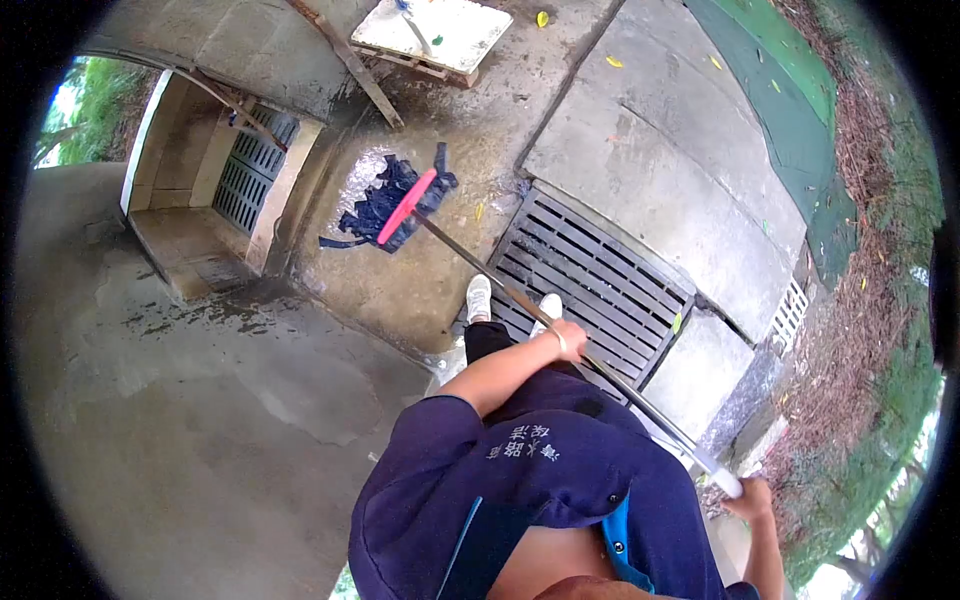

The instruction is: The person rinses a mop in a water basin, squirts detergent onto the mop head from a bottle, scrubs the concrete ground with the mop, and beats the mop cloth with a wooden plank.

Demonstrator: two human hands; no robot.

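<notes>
Head view, looking steeply down on own body, fisheye. Left hand (pixel 566 338) closed around mop handle (pixel 520 300) about midway along the shaft, wrist bent over it. Right hand (pixel 752 497) closed around the white top end of the same handle, low right in frame. Handle running diagonally from lower right to upper left, across the drain grate (pixel 600 280). Mop head (pixel 395 205) at the far end: pink bar with dark blue strips spread flat on wet concrete floor (pixel 400 290), just left of the grate, well apart from both hands. Puddle sheen around and above the strips. 2 white shoes (pixel 479 297) standing at the near-left edge of the grate, handle passing just beside them. Dark blue short-sleeved shirt (pixel 520 470) with pale lettering, blue trim at the hem, filling bottom centre. Second, upright grille (pixel 255 165) set in a recessed concrete channel at upper left. White board (pixel 435 35) on a low wooden frame at top, 1 long wooden bar leaning down-right from beside it. Green mat (pixel 790 100) along the upper right edge of the slabs, scattered yellow leaves on slabs. Dry leaf litter and greenery at far right.
</notes>
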